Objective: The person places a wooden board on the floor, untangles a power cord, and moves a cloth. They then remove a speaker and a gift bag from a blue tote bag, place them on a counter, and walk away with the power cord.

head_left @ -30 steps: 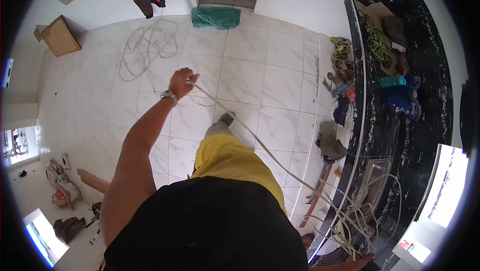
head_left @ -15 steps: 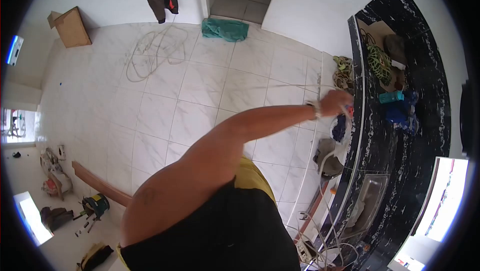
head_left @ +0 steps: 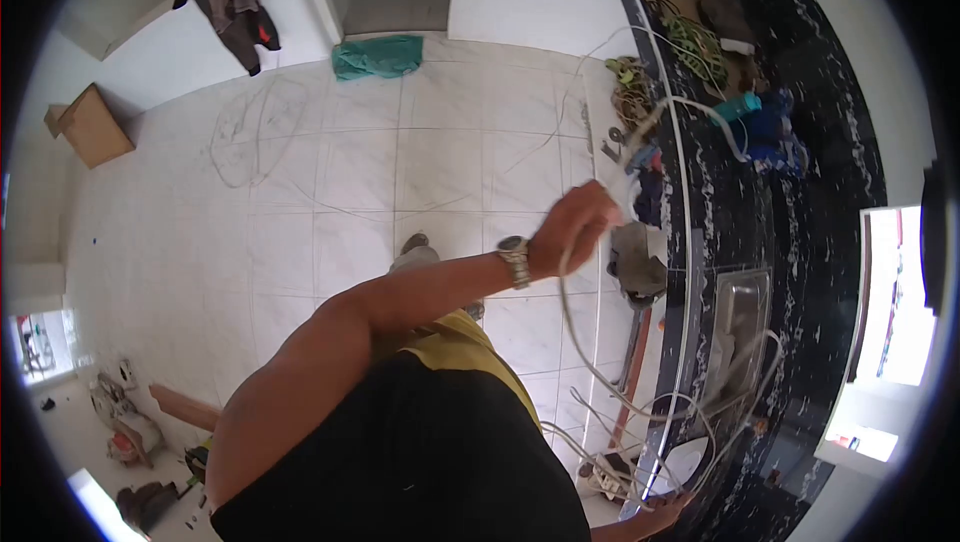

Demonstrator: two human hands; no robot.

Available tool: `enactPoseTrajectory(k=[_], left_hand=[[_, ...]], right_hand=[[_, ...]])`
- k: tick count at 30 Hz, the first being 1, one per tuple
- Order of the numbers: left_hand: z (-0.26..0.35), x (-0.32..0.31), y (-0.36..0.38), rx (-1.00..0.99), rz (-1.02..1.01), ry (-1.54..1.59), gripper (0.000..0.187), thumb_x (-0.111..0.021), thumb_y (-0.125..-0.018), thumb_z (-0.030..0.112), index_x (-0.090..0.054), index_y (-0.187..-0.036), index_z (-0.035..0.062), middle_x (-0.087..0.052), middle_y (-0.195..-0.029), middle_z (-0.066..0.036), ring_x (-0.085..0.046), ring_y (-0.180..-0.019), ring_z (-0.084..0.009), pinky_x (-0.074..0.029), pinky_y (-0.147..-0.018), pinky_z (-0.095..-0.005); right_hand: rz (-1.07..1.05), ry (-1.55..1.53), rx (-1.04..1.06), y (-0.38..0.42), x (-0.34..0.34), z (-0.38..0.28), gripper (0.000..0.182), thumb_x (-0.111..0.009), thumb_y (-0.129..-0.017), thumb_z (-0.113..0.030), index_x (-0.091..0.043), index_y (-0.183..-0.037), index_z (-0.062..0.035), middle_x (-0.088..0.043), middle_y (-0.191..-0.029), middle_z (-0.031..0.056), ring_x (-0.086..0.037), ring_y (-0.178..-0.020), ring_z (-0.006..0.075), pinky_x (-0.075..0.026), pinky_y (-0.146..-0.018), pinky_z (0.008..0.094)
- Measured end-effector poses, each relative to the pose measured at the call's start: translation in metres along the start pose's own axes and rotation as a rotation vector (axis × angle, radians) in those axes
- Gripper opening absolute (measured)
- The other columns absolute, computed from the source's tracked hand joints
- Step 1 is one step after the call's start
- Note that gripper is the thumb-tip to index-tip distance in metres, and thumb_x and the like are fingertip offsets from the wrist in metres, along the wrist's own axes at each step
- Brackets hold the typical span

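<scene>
My left hand point(head_left: 580, 227), with a watch on the wrist, reaches across from the left. Its fingers are closed round a whitish cable point(head_left: 566, 307), in front of the counter's edge. At the bottom right, my right hand point(head_left: 660, 517) is partly in view, closed on loose loops of the same kind of cable. These loops hang over the counter edge and beside the sink. Another blurred stretch of cable arcs over the counter above my left hand. A thin line of cable crosses the floor to a loose coil point(head_left: 258, 132).
The black marbled counter point(head_left: 710, 212) holds a steel sink point(head_left: 742, 327), a teal bottle point(head_left: 738, 106), blue cloth point(head_left: 780, 137) and a green rope bundle point(head_left: 700, 47). A grey-brown cloth point(head_left: 637, 260) lies below its edge. A green cloth point(head_left: 378, 57) lies by the doorway; a cardboard box point(head_left: 92, 127) stands left.
My left hand has drawn back from the counter edge, leftward and nearer, with the cable in it. Cable now swings over the counter. My right hand has come into view. The view has shifted.
</scene>
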State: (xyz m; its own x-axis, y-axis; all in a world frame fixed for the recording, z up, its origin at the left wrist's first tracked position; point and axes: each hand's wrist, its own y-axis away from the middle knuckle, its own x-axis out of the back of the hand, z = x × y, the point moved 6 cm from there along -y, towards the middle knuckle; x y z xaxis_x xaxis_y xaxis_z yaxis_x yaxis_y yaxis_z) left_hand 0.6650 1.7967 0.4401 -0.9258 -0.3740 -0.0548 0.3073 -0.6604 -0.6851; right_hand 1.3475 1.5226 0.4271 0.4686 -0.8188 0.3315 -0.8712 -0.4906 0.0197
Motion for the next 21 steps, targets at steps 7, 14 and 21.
enactPoseTrajectory(k=[7,14,21], left_hand=[[-0.040,0.160,0.096,0.420,-0.005,-0.372,0.020,-0.051,-0.099,0.014,-0.059,-0.088,-0.0004,-0.057,-0.081,-0.014,-0.055,-0.067,-0.0263,-0.046,-0.064,-0.0356],[-0.135,0.176,0.119,0.402,-0.447,-0.263,0.017,-0.057,-0.095,0.017,-0.059,-0.103,0.0023,-0.063,-0.109,-0.019,-0.060,-0.103,-0.0361,-0.049,-0.090,-0.0428],[-0.177,0.123,0.056,0.334,-0.866,-0.237,0.036,-0.060,-0.083,0.002,-0.058,-0.119,0.0065,-0.055,-0.134,-0.018,-0.053,-0.122,-0.0352,-0.044,-0.102,-0.0437]], right_hand=[[-0.004,-0.071,-0.059,0.090,-0.119,-0.096,0.030,-0.064,-0.095,-0.040,-0.059,-0.088,-0.0112,-0.040,-0.060,-0.0071,-0.029,-0.044,0.0026,-0.020,-0.038,0.0224],[0.017,-0.159,0.019,0.123,-0.176,-0.126,0.029,-0.062,-0.097,-0.036,-0.060,-0.089,-0.0076,-0.039,-0.062,-0.0068,-0.031,-0.047,0.0030,-0.023,-0.040,0.0216],[-0.072,-0.393,-0.074,0.172,-0.228,-0.132,0.025,-0.062,-0.098,-0.033,-0.056,-0.086,-0.0119,-0.041,-0.062,-0.0066,-0.032,-0.047,0.0035,-0.023,-0.041,0.0221]])
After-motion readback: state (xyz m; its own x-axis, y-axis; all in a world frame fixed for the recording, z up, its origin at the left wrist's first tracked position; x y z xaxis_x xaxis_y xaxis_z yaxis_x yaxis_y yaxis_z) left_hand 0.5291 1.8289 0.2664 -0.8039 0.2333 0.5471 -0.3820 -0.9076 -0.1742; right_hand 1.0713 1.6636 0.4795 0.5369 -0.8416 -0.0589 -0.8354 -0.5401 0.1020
